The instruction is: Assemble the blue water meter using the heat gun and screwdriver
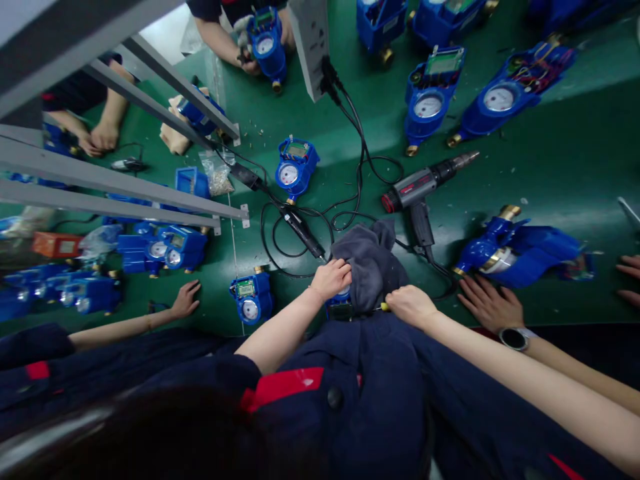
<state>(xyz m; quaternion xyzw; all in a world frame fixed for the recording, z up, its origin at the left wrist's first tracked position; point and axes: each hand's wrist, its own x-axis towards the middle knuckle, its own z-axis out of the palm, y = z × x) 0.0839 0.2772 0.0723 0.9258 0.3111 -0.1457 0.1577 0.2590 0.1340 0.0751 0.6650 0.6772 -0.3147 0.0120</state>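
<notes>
Close to my body, a blue water meter (341, 310) lies on the bench, partly hidden by a dark grey cloth (373, 263). My left hand (331, 279) is closed over the meter's upper side, with its fingertips beside the cloth. In my right hand (411, 305), a closed fist wraps a screwdriver (385, 307); only a yellow bit of its handle and a thin shaft show, pointing left at the meter. Just beyond my left hand lies a black pen-like electric screwdriver (303, 230) with its cord.
A heat gun (417, 193) and black cables lie ahead. Other water meters stand at the left (251, 299), ahead (295, 170) and at the right (520, 250). A co-worker's hand (490, 303) rests at the right. Metal rack bars (165, 90) and a power strip (310, 47) rise ahead.
</notes>
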